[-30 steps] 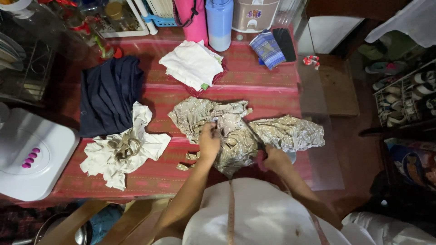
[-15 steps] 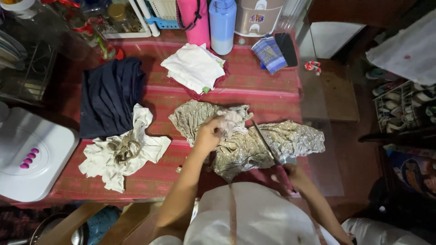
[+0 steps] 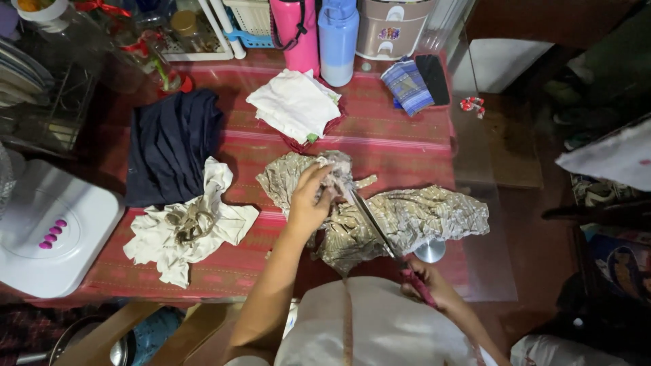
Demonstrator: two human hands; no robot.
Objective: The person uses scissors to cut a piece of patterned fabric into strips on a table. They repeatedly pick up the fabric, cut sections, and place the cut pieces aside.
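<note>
A beige patterned cloth (image 3: 420, 217) lies crumpled across the middle of the red striped table (image 3: 380, 146). My left hand (image 3: 310, 200) pinches a bunched part of that cloth near its upper middle. My right hand (image 3: 427, 281) is at the table's near edge and grips the red handles of long scissors (image 3: 376, 227). The blades run up and left over the cloth toward my left hand. Whether the blades are apart I cannot tell.
A cream cloth with cut strips (image 3: 186, 227) lies at the left, a dark navy garment (image 3: 169, 146) behind it, a folded white cloth (image 3: 295, 105) at the back. A pink bottle (image 3: 297, 34), a blue bottle (image 3: 338, 41) and a white appliance (image 3: 47, 230) stand around.
My left hand has moved up and away along the cloth and lifted a bunch of it. My right hand has drawn back to the table's near edge, scissors now stretched over the cloth.
</note>
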